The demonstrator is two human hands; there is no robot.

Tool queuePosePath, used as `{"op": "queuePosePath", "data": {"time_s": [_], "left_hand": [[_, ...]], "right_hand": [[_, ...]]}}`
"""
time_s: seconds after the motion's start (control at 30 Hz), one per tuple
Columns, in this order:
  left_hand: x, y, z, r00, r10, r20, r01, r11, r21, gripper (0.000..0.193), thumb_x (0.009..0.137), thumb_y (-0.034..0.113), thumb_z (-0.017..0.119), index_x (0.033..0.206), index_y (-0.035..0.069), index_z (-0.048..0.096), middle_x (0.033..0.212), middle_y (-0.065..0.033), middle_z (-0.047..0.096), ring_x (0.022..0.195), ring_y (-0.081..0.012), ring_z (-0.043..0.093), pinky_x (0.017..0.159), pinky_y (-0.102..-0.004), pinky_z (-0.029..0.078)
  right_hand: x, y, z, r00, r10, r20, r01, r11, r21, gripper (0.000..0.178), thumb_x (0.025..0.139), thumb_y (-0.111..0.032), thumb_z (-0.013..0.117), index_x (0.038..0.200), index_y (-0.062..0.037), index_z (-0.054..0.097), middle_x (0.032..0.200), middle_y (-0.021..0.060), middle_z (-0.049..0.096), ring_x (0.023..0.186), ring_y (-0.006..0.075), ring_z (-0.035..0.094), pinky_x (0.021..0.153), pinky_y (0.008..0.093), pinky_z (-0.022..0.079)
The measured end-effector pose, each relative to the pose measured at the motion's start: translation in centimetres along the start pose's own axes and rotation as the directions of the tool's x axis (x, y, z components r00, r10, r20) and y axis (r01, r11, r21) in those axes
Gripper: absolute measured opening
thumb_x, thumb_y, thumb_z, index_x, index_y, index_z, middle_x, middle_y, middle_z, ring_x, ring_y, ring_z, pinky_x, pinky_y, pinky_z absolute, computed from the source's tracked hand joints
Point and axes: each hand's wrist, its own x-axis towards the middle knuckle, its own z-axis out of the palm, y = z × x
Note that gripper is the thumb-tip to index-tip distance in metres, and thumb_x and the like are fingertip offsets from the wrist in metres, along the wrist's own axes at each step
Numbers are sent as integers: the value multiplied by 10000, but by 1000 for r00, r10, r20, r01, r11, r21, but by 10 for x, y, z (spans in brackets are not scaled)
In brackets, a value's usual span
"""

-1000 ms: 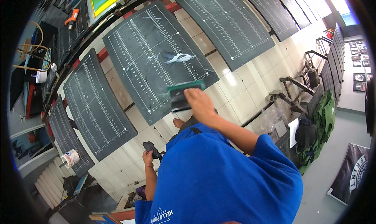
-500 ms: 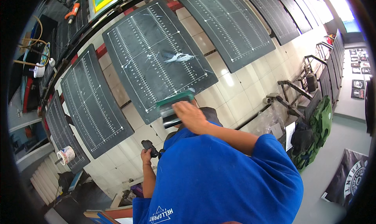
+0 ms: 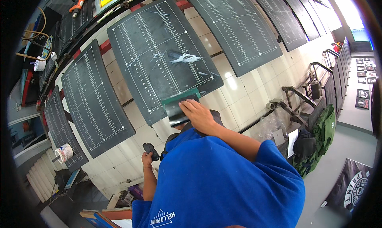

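Observation:
My right hand point(image 3: 197, 116) grips a squeegee point(image 3: 176, 111) with a green blade and a shiny metal-coloured body. Its green edge lies over the near edge of a dark printing board point(image 3: 139, 48) marked with white ruler lines; whether it touches the board I cannot tell. A white smear point(image 3: 185, 58) lies on that board's right half, with fainter streaks around it. Low at my left side, my left hand point(image 3: 147, 160) is closed round a small black object point(image 3: 150, 150) whose kind is unclear.
Similar ruled boards point(image 3: 234, 29) stand on both sides. A stained white tub point(image 3: 63, 153) sits on the far-left board. An orange tool point(image 3: 77, 7) lies at the upper left. Metal brackets point(image 3: 296, 104), a plastic bag point(image 3: 267, 124) and green cloth point(image 3: 320, 144) are at the right.
The squeegee has shifted slightly up and to the right with my right hand, and its blurred side has become sharp. My left hand keeps its hold low at the side.

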Motion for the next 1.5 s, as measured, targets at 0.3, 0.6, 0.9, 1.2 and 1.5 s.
{"op": "queuePosePath", "data": {"time_s": [0.3,0.6,0.9,1.2,1.5], "left_hand": [[-11,-19,22,997,59,-53,-65,992,-112,234,879,93,748,1063,18,624,901,-108,702,740,-211,700,605,-339,574],[-88,-4,68,992,-67,-104,48,983,-178,175,865,125,761,925,44,618,827,-14,623,727,-124,559,662,-301,452],[-128,-35,91,966,-142,-216,55,928,-368,147,893,79,745,942,28,616,854,-37,634,723,-135,575,665,-298,472],[-138,-23,124,953,-165,-256,59,924,-378,152,887,96,745,857,53,603,780,1,605,694,-109,529,641,-293,433],[-176,-54,150,899,-252,-358,74,893,-445,180,894,90,745,833,72,577,744,22,540,663,-101,475,615,-311,411]], "right_hand": [[6,92,-53,995,86,53,-75,982,-171,705,734,26,658,1426,-73,569,1403,54,581,1324,265,529,1081,376,480],[275,175,-51,980,-132,-149,86,955,-284,632,760,2,712,1376,-82,599,1381,73,598,1252,271,579,979,376,543],[146,116,-32,999,-35,7,35,993,-116,677,731,41,645,1398,-52,572,1389,107,579,1296,291,547,1052,368,514],[285,120,-1,918,-368,-146,339,922,-189,526,811,-27,636,1335,-9,600,1261,116,621,1192,287,582,964,368,537],[200,58,26,937,-346,40,342,892,-296,583,817,-94,647,1381,32,569,1223,97,579,1163,258,561,831,288,606]]}}
